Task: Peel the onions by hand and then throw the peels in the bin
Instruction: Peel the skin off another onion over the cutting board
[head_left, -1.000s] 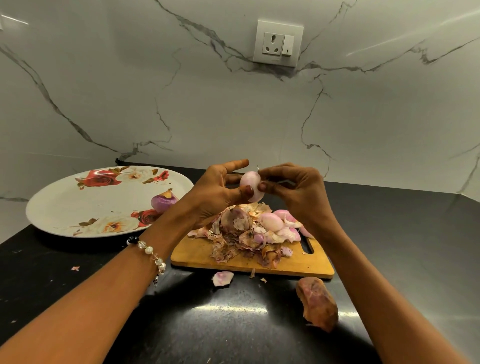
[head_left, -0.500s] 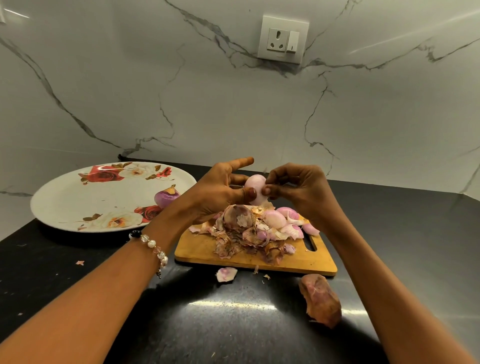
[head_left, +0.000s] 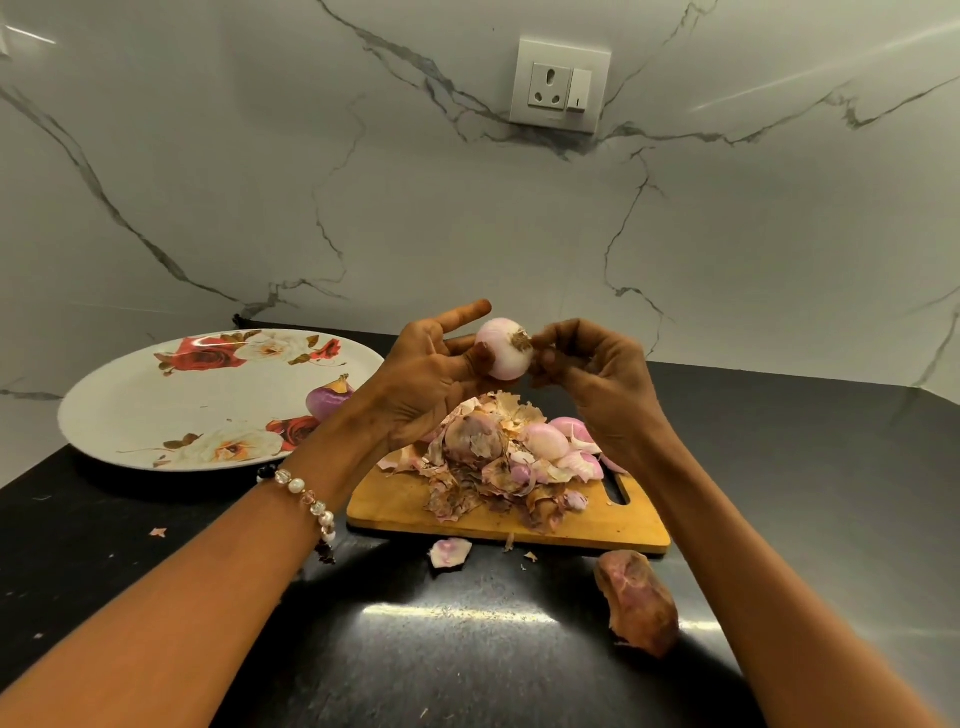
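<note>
A white marble-veined wall (head_left: 415, 182) with a socket (head_left: 560, 85) in the upper right of the frame backs a glossy black table (head_left: 467, 649). Just above centre frame, the left hand (head_left: 431, 379) holds a pale, peeled onion (head_left: 503, 347) against its thumb and curled lower fingers, the index finger stretched out straight above it. The right hand (head_left: 597, 379) meets the onion from the right, its fingertips pinched at the brown root end. Below the hands, a wooden cutting board (head_left: 519, 525) carries a heap of dry onion peels (head_left: 483, 478) mixed with pink pieces, and a peeled onion (head_left: 545, 441) lies among them. A floral plate (head_left: 171, 400) at the left of the frame holds one purple unpeeled onion (head_left: 327, 400) near its right rim. A pink scrap (head_left: 450, 552) lies on the table just before the board, and a large brown peel (head_left: 639, 603) sits at lower right. A beaded bracelet (head_left: 306, 499) circles the left wrist.
</note>
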